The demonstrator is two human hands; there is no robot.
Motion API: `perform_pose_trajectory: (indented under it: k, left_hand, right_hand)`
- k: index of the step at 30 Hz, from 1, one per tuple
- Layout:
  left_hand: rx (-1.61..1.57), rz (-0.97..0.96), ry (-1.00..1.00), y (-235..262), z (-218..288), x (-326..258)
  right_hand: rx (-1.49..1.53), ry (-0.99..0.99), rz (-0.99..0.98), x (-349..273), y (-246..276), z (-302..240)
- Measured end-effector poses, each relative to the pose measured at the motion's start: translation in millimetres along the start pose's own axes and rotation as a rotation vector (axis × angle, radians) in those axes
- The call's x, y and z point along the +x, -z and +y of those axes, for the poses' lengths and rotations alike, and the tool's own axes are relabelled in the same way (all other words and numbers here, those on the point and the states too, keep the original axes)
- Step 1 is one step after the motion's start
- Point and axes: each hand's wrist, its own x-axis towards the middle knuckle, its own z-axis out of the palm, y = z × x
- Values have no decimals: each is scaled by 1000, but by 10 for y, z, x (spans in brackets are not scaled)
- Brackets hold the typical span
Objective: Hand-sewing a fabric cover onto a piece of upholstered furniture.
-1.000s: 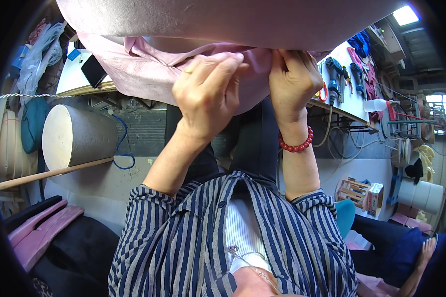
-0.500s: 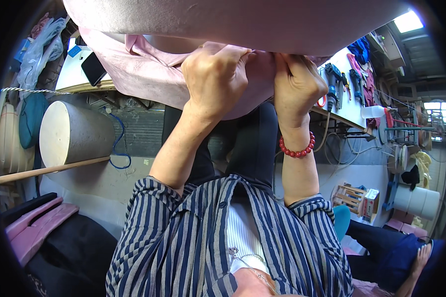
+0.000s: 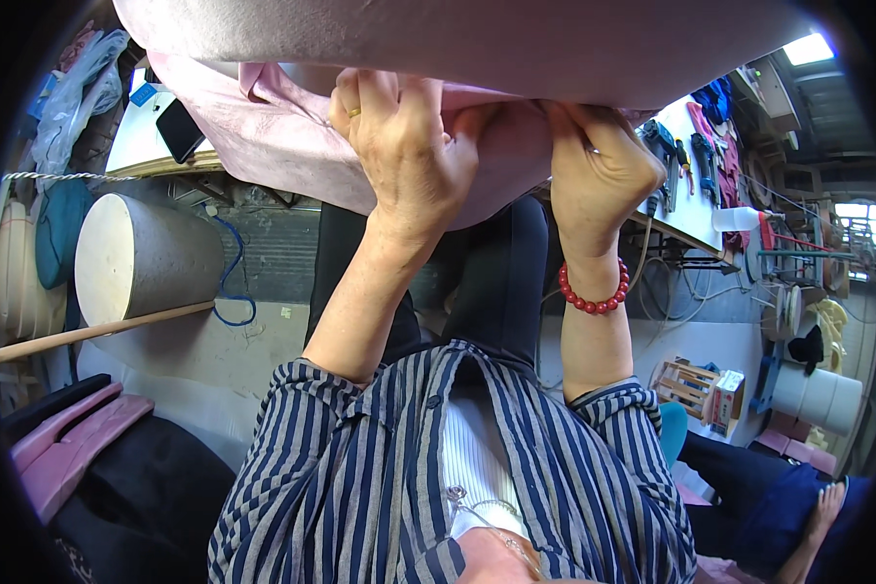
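Both hands had risen and drawn closer to the camera since the earlier frames, and the pink cloth (image 3: 292,146) had spread wider across the top of the view. Left of that cloth, a pale round drum (image 3: 136,263) lay on its side with a blue cord (image 3: 232,292) looped beside it and a wooden stick (image 3: 88,333) slanting across below it. A dark phone (image 3: 179,128) rested on the white table (image 3: 131,146), just touching the cloth's left edge. The left hand (image 3: 409,146) was closed on a fold of the cloth from beneath, fingers curled up into the fabric, a gold ring on one finger. Just right of it, the right hand (image 3: 599,170) was likewise clenched on the cloth's lower edge, with a red bead bracelet (image 3: 594,297) around the wrist. Below the cloth, the two forearms came out of striped blue and grey sleeves (image 3: 341,438). Right of the cloth, coloured tools (image 3: 686,156) lay on a second white tabletop, and farther down stood a small wooden crate (image 3: 691,384) and a white bucket (image 3: 827,399) on the floor.
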Motion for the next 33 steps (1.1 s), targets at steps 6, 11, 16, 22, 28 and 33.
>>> perform_pose_trajectory:
  k: [6, 11, 16, 22, 28, 33]
  left_hand:
    - [-40, -71, -37, -12, -17, 24]
    - [-126, -80, -17, -28, -15, 27]
    - [-134, -69, -15, -47, -25, 5]
    - [-137, -51, -23, -27, 20, 23]
    - [-224, -101, 28, -10, 72, 82]
    - [-208, -132, 40, 16, 43, 82]
  right_hand:
    - [61, -130, -92, 7, 64, 38]
    - [134, -70, -191, 39, 110, 101]
    - [-24, 63, -165, 51, 92, 118]
    - [-213, 258, -79, 34, -7, 148]
    - [-253, 239, -104, 42, 12, 134]
    - [-131, 13, -302, 125, 176, -36]
